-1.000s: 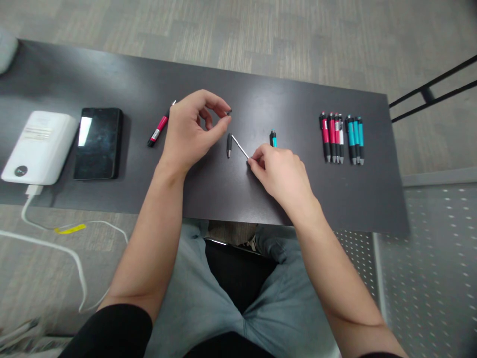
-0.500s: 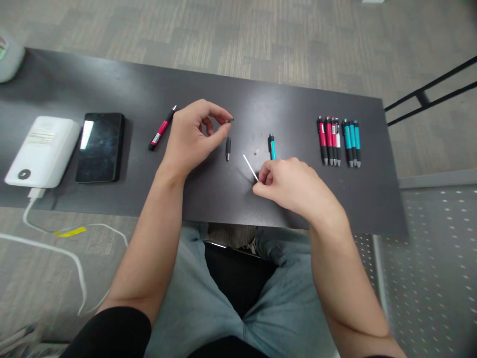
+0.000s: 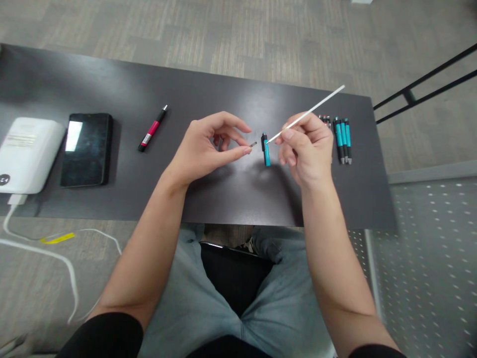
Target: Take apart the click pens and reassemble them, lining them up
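1. Closest to the camera, faded blue denim jeans show below the near edge of a long, dark grey, smooth-topped table, with two bare forearms reaching over it.

2. The right hand, palm partly turned up, pinches a slim, straight white rod between thumb and forefinger, the other fingers loosely curled. Gripping near the lower end, as here, favours control; a light squeeze should spare the thin shaft from bending.

3. Just below the rod's lower end, a short teal barrel with black trim lies on the tabletop between the hands. The rod's end crosses it in view; whether the two touch cannot be told.

4. Opposite, the left hand holds a tiny dark, metallic-looking piece at its thumb tip, apparently against a curled finger, while the forefinger stands clear. So small a part calls for a gentle, steady pinch, its free end exposed, and low fingertips, since a dropped piece could roll away.

5. Farther out, a lone red-and-black pen lies well to the left and a row of teal-and-black pens to the right. Elbows kept in should leave both undisturbed.

6. Beyond the table's far edge stretches grey patterned carpet.
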Motion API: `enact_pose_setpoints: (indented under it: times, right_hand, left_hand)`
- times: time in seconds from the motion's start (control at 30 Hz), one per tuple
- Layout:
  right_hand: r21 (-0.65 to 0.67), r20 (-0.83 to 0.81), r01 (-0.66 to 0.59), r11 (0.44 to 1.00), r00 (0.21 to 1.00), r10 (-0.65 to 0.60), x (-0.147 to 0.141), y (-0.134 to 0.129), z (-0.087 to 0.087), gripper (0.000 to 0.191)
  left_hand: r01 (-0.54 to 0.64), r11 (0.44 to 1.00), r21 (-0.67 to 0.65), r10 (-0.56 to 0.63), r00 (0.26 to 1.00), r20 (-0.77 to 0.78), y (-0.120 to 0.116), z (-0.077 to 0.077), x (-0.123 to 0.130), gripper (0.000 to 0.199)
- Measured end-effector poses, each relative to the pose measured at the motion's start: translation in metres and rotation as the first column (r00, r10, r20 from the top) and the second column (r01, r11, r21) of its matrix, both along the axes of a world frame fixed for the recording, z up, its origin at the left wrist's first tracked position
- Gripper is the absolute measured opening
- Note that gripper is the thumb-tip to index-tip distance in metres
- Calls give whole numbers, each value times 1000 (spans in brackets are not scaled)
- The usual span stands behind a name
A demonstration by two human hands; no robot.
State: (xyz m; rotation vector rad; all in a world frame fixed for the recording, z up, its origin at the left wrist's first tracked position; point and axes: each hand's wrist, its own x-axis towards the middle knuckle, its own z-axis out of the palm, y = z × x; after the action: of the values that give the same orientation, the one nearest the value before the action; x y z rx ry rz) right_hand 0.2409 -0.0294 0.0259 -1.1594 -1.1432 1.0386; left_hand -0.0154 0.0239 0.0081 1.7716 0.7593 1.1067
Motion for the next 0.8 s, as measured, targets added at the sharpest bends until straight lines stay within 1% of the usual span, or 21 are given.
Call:
enact_pose_setpoints:
  times: [0.07, 0.17, 0.3, 0.4, 0.6, 0.73, 0.8]
  right_hand:
    - [55, -26, -19, 998, 999, 21, -4, 0, -2, 49]
    - [74, 0, 0, 997, 1000, 0, -9, 0, -5, 49]
    - [34, 145, 51, 998, 988, -56, -14, -1, -8, 65]
    - [13, 195, 51, 999, 979, -53, -16, -1, -10, 68]
    - [30, 167, 8, 1000, 986, -13, -17, -2, -9, 59]
    - [21, 173, -87, 996, 981, 82, -18, -1, -10, 57]
    - [17, 216, -98, 995, 972, 92, -18, -1, -11, 59]
  left_hand:
    - [-8, 1000, 1, 8, 1000, 3, 0, 1, 0, 49]
    - [-14, 1000, 5, 14, 1000, 5, 0, 2, -1, 53]
    - [-3, 1000, 7, 3, 1000, -2, -1, 2, -1, 57]
    - [-4, 1000, 22, 4, 1000, 3, -1, 1, -1, 54]
    - [6, 997, 71, -9, 999, 48, 0, -1, -2, 37]
    - [-32, 997, 65, 31, 999, 26, 2, -1, -3, 41]
    - [-44, 998, 49, 44, 999, 6, 2, -1, -3, 45]
